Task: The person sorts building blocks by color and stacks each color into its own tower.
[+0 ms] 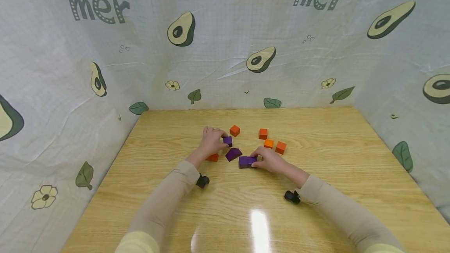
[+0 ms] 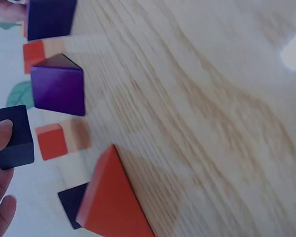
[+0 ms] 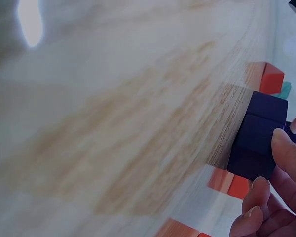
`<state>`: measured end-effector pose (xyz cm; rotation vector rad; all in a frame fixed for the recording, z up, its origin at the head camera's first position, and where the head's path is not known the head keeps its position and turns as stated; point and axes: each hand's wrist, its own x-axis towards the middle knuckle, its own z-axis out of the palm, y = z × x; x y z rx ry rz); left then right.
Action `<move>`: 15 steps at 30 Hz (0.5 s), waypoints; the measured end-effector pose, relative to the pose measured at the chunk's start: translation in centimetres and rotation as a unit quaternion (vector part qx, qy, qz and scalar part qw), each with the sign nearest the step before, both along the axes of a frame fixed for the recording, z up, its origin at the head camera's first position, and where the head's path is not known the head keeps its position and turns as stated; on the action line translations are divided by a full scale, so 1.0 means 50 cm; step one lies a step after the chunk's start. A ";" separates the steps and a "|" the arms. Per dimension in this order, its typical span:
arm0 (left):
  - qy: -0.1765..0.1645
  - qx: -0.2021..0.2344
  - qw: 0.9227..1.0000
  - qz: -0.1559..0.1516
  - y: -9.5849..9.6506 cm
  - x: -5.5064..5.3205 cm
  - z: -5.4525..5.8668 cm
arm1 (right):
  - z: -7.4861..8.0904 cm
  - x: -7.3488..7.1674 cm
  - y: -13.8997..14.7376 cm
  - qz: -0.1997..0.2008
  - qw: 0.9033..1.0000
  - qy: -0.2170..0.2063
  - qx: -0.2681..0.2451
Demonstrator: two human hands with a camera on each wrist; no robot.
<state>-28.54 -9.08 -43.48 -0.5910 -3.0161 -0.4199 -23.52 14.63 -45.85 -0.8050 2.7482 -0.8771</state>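
Note:
My left hand [image 1: 211, 142] pinches a purple cube [image 1: 227, 141], thumb on its near side in the left wrist view. Just in front of that cube lies a purple triangular block [image 1: 233, 154]. A red triangular block [image 1: 213, 157] shows partly beside the left wrist; behind it in the left wrist view is another dark block [image 2: 71, 205]. My right hand [image 1: 270, 161] grips a purple cube [image 1: 252, 161] between thumb and fingers. Flush against its left side stands a second purple cube [image 1: 243, 162].
Beyond the hands are several orange-red cubes: one [image 1: 234, 130] at the back left, one [image 1: 263, 134] at the back right, and two, a brighter one [image 1: 268, 143] and a redder one [image 1: 281, 147], near my right hand. A printed curtain [image 1: 218, 81] borders the wooden table [image 1: 168, 124].

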 end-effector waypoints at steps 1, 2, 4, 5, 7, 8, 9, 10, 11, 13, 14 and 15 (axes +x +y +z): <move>-0.003 0.004 1.000 -0.002 0.001 0.004 0.004 | 0.000 0.000 0.000 0.002 1.000 0.002 -0.001; -0.004 0.008 1.000 -0.005 0.003 0.007 0.007 | 0.001 -0.001 0.000 0.004 1.000 0.003 -0.002; -0.005 0.016 1.000 -0.015 0.007 0.015 0.013 | 0.002 0.000 0.001 0.007 1.000 0.005 -0.003; -0.006 0.022 1.000 -0.021 0.009 0.019 0.016 | 0.002 0.000 0.001 0.009 1.000 0.008 -0.002; -0.009 0.027 0.999 -0.030 0.015 0.029 0.022 | 0.003 0.000 0.002 0.012 1.000 0.012 -0.002; -0.010 0.031 0.999 -0.035 0.018 0.034 0.024 | 0.003 0.001 0.002 0.011 1.000 0.011 -0.002; -0.010 0.035 0.999 -0.040 0.021 0.038 0.026 | 0.004 0.001 0.002 0.011 1.000 0.012 -0.002; -0.010 0.037 0.998 -0.045 0.023 0.043 0.027 | 0.004 0.001 0.002 0.011 1.000 0.013 -0.001; -0.012 0.038 0.998 -0.049 0.026 0.047 0.029 | 0.004 0.001 0.003 0.011 1.000 0.013 -0.001; -0.014 0.038 0.998 -0.055 0.030 0.053 0.029 | 0.003 0.000 0.003 0.011 1.000 0.013 -0.002; -0.020 0.042 0.997 -0.057 0.032 0.056 0.028 | 0.003 0.000 0.003 0.012 1.000 0.012 -0.002; -0.024 0.044 0.997 -0.060 0.033 0.059 0.027 | 0.003 -0.001 0.003 0.011 1.000 0.012 -0.003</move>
